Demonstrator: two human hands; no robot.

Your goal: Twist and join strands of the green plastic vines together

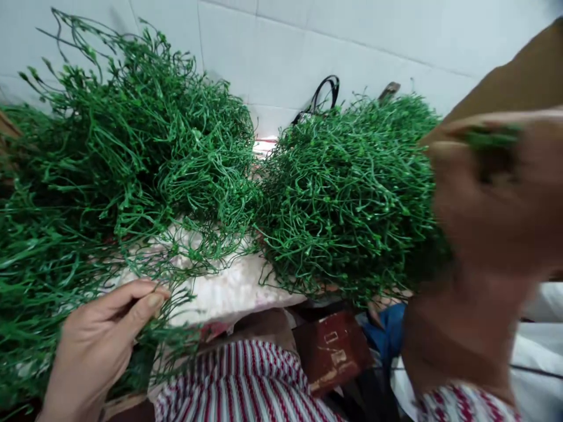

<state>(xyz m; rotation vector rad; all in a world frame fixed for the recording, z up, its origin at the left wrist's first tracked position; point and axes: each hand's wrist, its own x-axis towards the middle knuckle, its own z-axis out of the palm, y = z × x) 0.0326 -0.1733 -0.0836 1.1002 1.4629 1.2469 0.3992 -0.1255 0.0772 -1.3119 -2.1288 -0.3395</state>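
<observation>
My left hand (105, 334), at lower left, pinches thin green plastic stems between thumb and forefinger. Stem tips fan out just beyond the fingertips, above a pale, mottled surface (224, 287). Close to the camera at the right, my right hand (492, 217) is raised and blurred, its fingers curled. Some green stems (492, 138) show inside that curl; their number is unclear. A large tangled heap of artificial green stems (176, 140) fills the left side. A second, rounded heap of stems (352, 199) lies between the hands, partly behind my right forearm.
A pale tiled wall (272, 53) runs behind the heaps. One black loop (328, 91) sticks up behind the right heap. A brown panel-like surface (510, 76) is at upper right. Below are a worn reddish-brown block (336, 351), blue cloth (391, 328) and striped clothing (246, 381).
</observation>
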